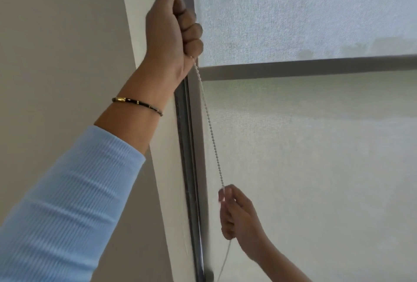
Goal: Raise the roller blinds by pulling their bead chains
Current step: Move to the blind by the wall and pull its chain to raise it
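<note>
Two hands are up: the left hand (173,33) at eleven o'clock, the right hand (239,214) at five o'clock. One bead chain (208,121) runs between them. One roller blind (304,123), one bracelet (137,104), one blue sleeve (67,202).

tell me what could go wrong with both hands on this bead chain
1. The bead chain runs taut between the left hand and the right hand; pulling against each other could strain or snap it.
2. The left hand sits close against the window frame, so its knuckles may scrape.
3. The right hand's pinch looks light and may slip.
</note>
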Motion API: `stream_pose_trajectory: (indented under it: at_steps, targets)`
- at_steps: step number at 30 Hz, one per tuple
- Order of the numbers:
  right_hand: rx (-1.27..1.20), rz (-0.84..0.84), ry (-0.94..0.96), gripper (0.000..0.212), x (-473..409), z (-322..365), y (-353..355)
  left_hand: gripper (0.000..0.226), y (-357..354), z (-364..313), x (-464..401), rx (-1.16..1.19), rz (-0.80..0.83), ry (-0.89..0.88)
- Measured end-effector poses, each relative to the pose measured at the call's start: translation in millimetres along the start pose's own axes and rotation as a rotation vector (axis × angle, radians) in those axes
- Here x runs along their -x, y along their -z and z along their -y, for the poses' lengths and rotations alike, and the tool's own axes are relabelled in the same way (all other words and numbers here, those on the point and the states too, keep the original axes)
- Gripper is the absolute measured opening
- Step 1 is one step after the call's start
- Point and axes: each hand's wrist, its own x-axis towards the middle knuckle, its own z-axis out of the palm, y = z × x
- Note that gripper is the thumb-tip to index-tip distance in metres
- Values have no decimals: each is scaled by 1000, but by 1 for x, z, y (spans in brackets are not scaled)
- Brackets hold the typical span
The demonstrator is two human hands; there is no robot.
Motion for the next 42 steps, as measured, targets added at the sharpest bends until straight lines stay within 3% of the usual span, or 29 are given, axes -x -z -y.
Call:
stream_pose_trajectory:
  at_steps: [2, 5, 7, 11, 13, 15, 17, 20, 22, 25, 26, 28, 29, 31, 33, 37, 42]
  targets:
    - [54, 118, -156, 29, -19, 4, 1, 49, 5, -6, 2, -4, 20, 26]
    - [381, 192, -209, 90, -52, 4, -19, 47, 9, -10, 13, 1, 71, 88]
    - [428, 238, -168, 94, -66, 7, -50, 49, 12, -9, 26, 10, 93, 116]
    - [-10, 251, -177, 41, -70, 21, -82, 52, 36, -11, 50, 15, 66, 171]
    - [-375, 355, -238, 41, -63, 36, -76, 51, 54, -12, 59, -35, 4, 186]
    - [-544, 392, -195, 55, -63, 54, -61, 52, 74, -10, 63, -103, -94, 192]
    - [-572, 341, -88, 58, -63, 80, -51, 52, 90, -3, 64, -179, -212, 182]
    - [-508, 32, 118, 58, -51, 96, -49, 44, 109, 14, 60, -368, -455, 98]
    - [-312, -114, 240, 59, -34, 84, -53, 15, 117, 26, 57, -657, -525, -28]
    - [-189, -177, 346, 57, -4, 65, -67, 62, 115, 38, 48, -1121, -529, -261]
    - [-211, -170, 344, 55, 1, 61, -70, 61, 109, 37, 45, -1172, -491, -410]
    - [-189, -170, 327, 53, 7, 57, -74, 38, 82, 28, 36, -1042, -279, -553]
    - [-168, -176, 317, 54, 8, 54, -77, 26, 65, 22, 31, -888, -154, -493]
    - [-146, -185, 286, 58, 11, 44, -80, 45, 30, 5, 22, -516, 77, -217]
    - [-131, -179, 298, 64, 15, 32, -82, 65, 6, -11, 8, -256, 177, -9]
    - [-62, -175, 287, 77, 22, 3, -82, 44, -11, -32, -18, -118, 62, 13]
    - [-6, -176, 107, 73, 22, -34, -55, 50, 12, -4, -4, -89, -16, 65]
